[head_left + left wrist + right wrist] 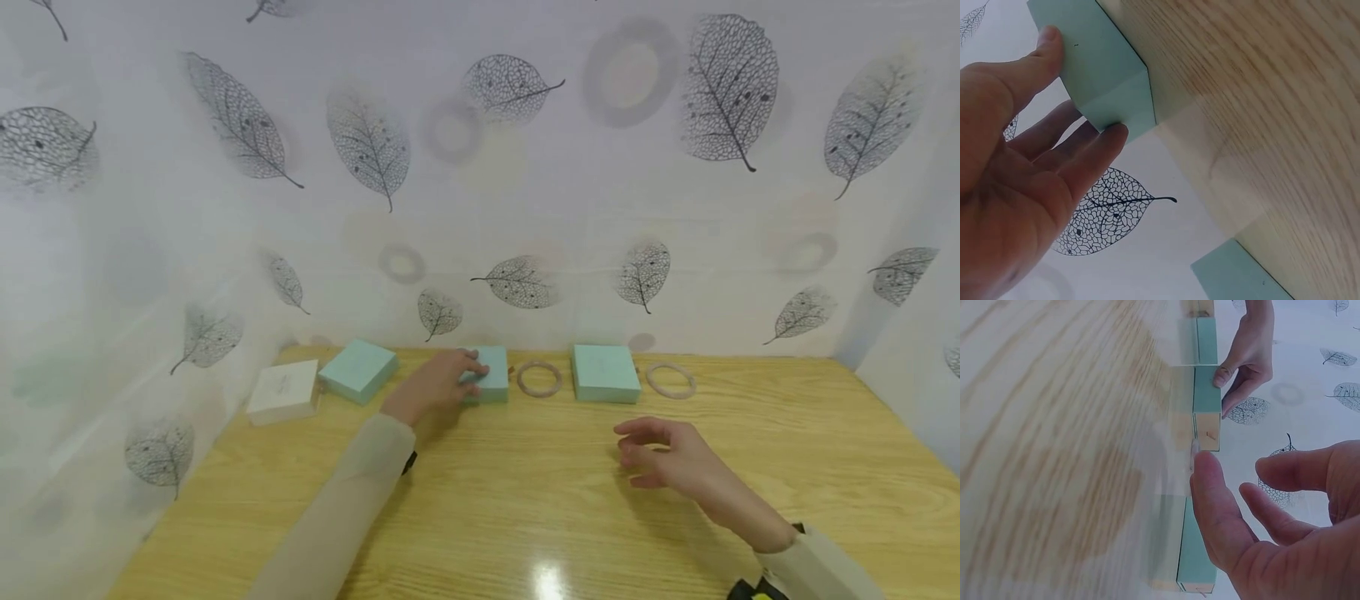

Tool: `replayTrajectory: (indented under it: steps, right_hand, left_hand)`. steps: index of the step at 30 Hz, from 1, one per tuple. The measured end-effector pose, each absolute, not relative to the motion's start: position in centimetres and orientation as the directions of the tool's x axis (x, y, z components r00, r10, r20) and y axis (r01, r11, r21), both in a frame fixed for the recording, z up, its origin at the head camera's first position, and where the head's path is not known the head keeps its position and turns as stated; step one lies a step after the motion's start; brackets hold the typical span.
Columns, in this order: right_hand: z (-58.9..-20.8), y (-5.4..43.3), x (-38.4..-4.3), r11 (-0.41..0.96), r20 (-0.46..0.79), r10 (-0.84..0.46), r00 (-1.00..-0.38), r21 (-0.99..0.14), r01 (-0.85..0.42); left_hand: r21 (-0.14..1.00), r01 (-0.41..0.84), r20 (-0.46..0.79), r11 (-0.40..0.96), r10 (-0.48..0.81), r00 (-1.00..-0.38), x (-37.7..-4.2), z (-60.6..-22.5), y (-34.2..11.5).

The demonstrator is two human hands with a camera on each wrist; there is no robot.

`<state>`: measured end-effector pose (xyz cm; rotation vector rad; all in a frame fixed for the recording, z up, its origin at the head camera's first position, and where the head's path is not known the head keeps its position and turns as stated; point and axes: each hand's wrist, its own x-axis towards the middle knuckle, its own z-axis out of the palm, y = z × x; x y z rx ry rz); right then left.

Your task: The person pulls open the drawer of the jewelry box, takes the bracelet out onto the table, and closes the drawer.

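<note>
Tabletop (525, 492): glossy wood grain spreads beneath both your hands.
Right hand (667, 458): poised over the wood, fingers apart and loosely bent, you hold nothing with it.
Left hand (438, 383): reaching farther out, you grip the middle teal box (493, 379), thumb on one face and fingertips on another, the hand opened only to the box's breadth.
Middle teal box: it sits within your left fingers; whether it touches the wood is hard to tell.
Slip risk: your fingertip hold looks light, so a quick pull could let the smooth box tilt or slide.
Pale end (1208, 430): facing your right hand, it carries a small tab; if it is a drawer, tipping the box could let it slide out.
Near ring (539, 395): it lies just right of the box you grip; a sideways push from your left hand could drive the box into it.
Far row: beyond your right hand are the right teal box (606, 375) and the far ring (672, 395); left of your left hand, the left teal box (358, 371) and cream box (283, 392), crowded enough that a straying wrist could knock them.
Backdrop (487, 200): leaf-printed sheeting rises behind everything you reach for.
</note>
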<state>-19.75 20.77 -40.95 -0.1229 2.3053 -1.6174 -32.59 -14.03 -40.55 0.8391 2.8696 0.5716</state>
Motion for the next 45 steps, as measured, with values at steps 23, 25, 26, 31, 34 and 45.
replayTrajectory:
  steps: [23, 25, 26, 31, 34, 45]
  right_hand:
    - [-40.8, 20.8, -19.7, 0.337, -0.215, -0.254, -0.943, -0.934, 0.122]
    - [-40.7, 20.8, -19.7, 0.333, -0.209, -0.256, -0.944, -0.936, 0.116]
    - [-40.7, 20.7, -19.7, 0.331, -0.206, -0.258, -0.944, -0.937, 0.114]
    - [-40.4, 20.7, -19.7, 0.321, -0.202, -0.260, -0.944, -0.940, 0.113]
    - [-40.5, 20.7, -19.6, 0.324, -0.204, -0.260, -0.944, -0.939, 0.113]
    - [-40.8, 21.2, -19.3, 0.336, -0.203, -0.242, -0.949, -0.935, 0.114]
  left_hand:
    - [0.321, 0.545, -0.022, 0.774, 0.582, -0.813, -33.5, -40.1, -13.5]
    - [0.328, 0.543, -0.017, 0.773, 0.580, -0.815, -33.5, -40.0, -13.4]
    - [0.330, 0.542, -0.014, 0.773, 0.578, -0.816, -33.5, -39.9, -13.4]
    - [0.344, 0.531, -0.014, 0.774, 0.570, -0.822, -33.4, -39.9, -13.4]
    - [0.360, 0.517, -0.022, 0.777, 0.561, -0.828, -33.0, -40.1, -13.9]
    - [0.196, 0.322, 0.046, 0.926, 0.319, -0.947, -29.2, -39.8, -20.8]
